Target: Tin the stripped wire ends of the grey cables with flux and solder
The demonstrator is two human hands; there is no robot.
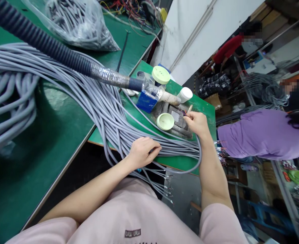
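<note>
My right hand (196, 122) is closed in a pinch on the end of a grey cable, where thin coloured wires stick out over a dark, dirty block (177, 117). From there a grey cable (200, 154) loops down past my right wrist and back to the left. My left hand (144, 150) rests on the thick bundle of grey cables (108, 113), fingers loosely curled and thumb apart. Just left of the block stands an open pale green tub (165, 121). Above the block hangs the light nozzle (170, 97) of a black corrugated hose (63, 54).
A blue box (147, 101), a pale green lid (161, 74) and a white cup (185, 94) stand behind the block. A plastic bag (80, 23) of grey pieces lies at the back left. A person in a purple top (263, 134) is close on the right.
</note>
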